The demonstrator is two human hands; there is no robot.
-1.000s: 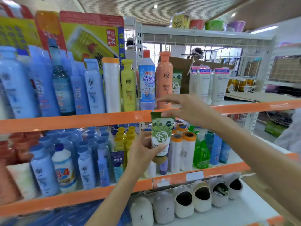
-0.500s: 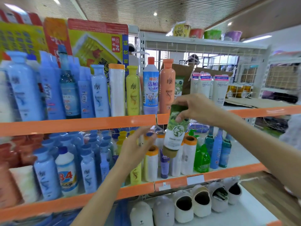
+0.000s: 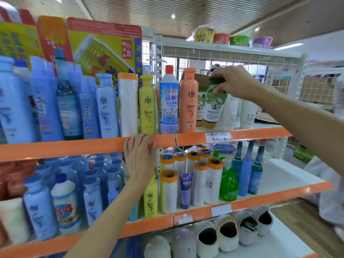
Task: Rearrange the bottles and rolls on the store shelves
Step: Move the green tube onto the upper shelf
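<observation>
- The right hand (image 3: 231, 83), upper right of centre in the frame, pinches the top of a green tube (image 3: 214, 104), fingers curled round it.
- The tube stands cap-down on the upper shelf (image 3: 260, 132), just right of an orange bottle (image 3: 188, 101) and beside a second green tube (image 3: 200, 107).
- The left hand (image 3: 139, 157), at mid-frame, rests with relaxed fingers on the shelf's orange edge, holding nothing.

The ceiling (image 3: 186, 8) had brown strips with small round lights. White wire shelf racks (image 3: 232, 53) stood before bright windows (image 3: 188, 62). The floor (image 3: 307, 229) was wood.
</observation>
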